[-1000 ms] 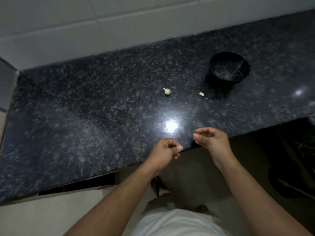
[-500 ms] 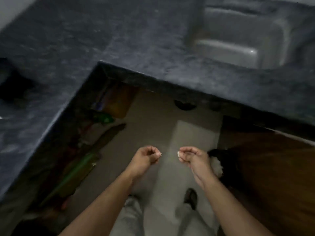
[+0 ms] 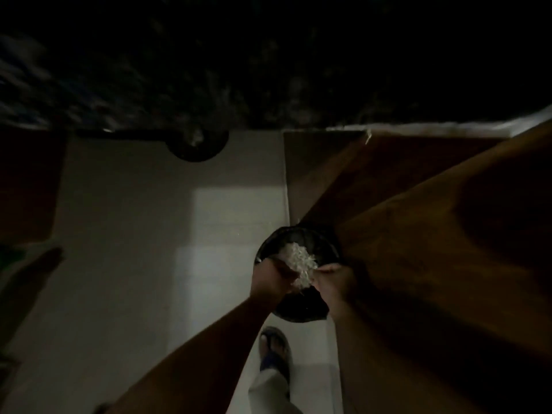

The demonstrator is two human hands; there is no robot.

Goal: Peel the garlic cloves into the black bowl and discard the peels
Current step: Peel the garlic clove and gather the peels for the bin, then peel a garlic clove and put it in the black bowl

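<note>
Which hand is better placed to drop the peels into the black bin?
Either, roughly: left hand and right hand both hover over the black bin, above the pale peels. What each holds is too dark to tell.

Dim room — pale tiled floor (image 3: 149, 264), brown wooden cabinet door (image 3: 433, 249).
</note>
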